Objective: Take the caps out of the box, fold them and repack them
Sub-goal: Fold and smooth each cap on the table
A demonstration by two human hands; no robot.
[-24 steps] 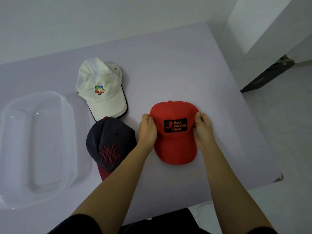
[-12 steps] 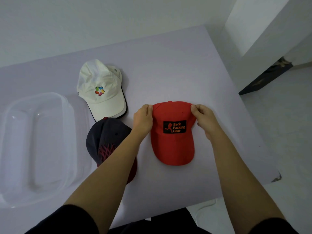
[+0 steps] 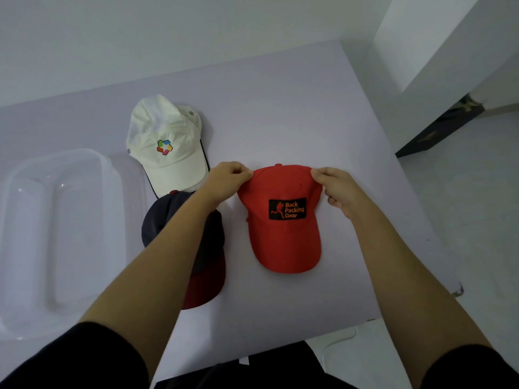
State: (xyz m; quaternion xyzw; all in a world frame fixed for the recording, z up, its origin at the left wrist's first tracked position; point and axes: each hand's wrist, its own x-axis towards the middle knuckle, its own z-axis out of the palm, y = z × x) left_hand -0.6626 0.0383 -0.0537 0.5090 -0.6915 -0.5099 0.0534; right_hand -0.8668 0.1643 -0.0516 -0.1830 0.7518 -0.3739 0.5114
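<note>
progress: three caps out, folding barely begun | your left grip (image 3: 226,181) and right grip (image 3: 338,189) each pinch the back rim of the red cap (image 3: 283,240), flat near the right edge of the table (image 3: 280,113) | white cap (image 3: 165,164) and dark cap (image 3: 163,220) look unfolded mid-table, beside the clear box (image 3: 70,154) at the left edge | left: fold all, repack
</note>
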